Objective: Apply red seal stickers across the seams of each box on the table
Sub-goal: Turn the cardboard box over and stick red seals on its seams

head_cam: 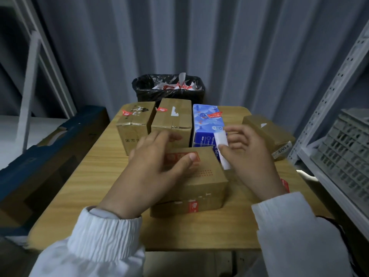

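A cardboard box (201, 182) lies in front of me on the wooden table (95, 176). A red seal sticker (180, 156) sits on its top, and my left hand (153, 170) presses it down with the thumb, fingers spread over the box. Another red sticker (193, 206) shows on the box's front face. My right hand (247, 154) pinches a white backing strip (223, 148) just right of the box. Behind stand two brown boxes (133, 120) (172, 118) and a blue printed box (207, 124), each with a red sticker on top.
A further brown box (269, 132) lies at the table's right edge. A black-lined bin (169, 88) with discarded backing strips stands behind the table. Grey metal shelving with a crate (343, 148) is at the right, flattened cardboard (40, 152) at the left.
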